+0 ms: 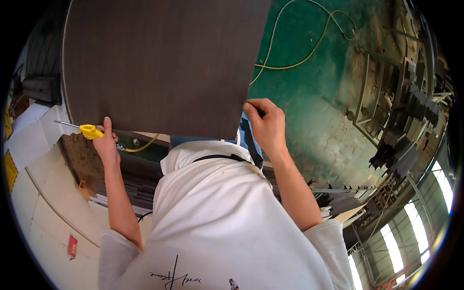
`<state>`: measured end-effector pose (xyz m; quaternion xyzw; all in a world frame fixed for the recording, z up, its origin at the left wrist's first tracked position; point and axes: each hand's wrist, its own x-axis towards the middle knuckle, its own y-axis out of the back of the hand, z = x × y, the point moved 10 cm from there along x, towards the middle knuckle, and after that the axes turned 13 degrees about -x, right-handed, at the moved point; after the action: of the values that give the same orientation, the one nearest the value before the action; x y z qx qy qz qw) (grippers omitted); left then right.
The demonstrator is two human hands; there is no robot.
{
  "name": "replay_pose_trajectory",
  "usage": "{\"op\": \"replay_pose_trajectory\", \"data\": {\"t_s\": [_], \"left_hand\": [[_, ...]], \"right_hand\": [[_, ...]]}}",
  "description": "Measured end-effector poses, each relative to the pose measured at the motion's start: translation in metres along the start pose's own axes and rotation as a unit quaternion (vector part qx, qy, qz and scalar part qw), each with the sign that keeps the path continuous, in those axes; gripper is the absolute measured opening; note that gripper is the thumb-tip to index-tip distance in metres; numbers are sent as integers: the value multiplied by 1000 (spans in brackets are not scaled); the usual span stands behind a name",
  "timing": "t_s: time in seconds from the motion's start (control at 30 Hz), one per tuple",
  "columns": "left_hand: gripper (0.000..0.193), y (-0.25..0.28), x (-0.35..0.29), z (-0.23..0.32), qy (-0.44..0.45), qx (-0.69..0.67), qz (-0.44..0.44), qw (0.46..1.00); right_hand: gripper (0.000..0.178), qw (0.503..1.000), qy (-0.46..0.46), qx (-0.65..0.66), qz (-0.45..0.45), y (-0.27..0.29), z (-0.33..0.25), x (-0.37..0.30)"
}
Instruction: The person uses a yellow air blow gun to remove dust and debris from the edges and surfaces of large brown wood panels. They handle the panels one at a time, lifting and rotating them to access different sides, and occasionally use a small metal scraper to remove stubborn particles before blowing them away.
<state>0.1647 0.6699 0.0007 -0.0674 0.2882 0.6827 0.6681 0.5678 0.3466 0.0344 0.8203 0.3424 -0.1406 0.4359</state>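
A large dark brown panel (pixel 159 63) with a fine straight grain spreads out in front of my body. My left hand (pixel 107 143) is wrapped round a yellow air blow gun (pixel 91 131) at the panel's near left corner, its thin metal nozzle pointing left. The thumb of that hand lies up against the panel's near edge. A yellow hose runs from the gun's lower end toward my waist. On the other side, my right hand (pixel 268 124) pinches the panel's right edge between thumb and fingers, a little above the near right corner.
A pale hose and a yellow hose (pixel 309 55) loop over the green floor (pixel 299 92) at the right. Beyond stand a metal cart frame (pixel 363 92) and stacked dark strips (pixel 398 154). White boxy equipment (pixel 36 126) is at the left, and a red object (pixel 72 247) is on the pale surface.
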Motion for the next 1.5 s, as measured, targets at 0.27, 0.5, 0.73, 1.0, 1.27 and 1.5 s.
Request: {"op": "replay_pose_trajectory", "data": {"t_s": [0.27,0.5,0.73,1.0,1.27,1.5], "left_hand": [[40,3,3,-5,12,0,10,1000],[41,1,3,-5,12,8,7,1000],[42,2,2,-5,9,5,8,1000],[42,2,3,-5,-1,-2,-10,1000],[44,4,6,-4,-4,11,-4,1000],[44,8,11,-12,-4,-4,-5,1000]], "right_hand": [[24,961,-163,222,8,-23,73,-22],[23,995,-64,55,57,-1,3,-8],[19,996,-57,-2,70,-3,-1,-11],[24,985,-127,108,32,-11,28,-29],[22,995,-42,-35,84,6,-15,6],[21,994,-91,-27,62,-13,4,-25]]}}
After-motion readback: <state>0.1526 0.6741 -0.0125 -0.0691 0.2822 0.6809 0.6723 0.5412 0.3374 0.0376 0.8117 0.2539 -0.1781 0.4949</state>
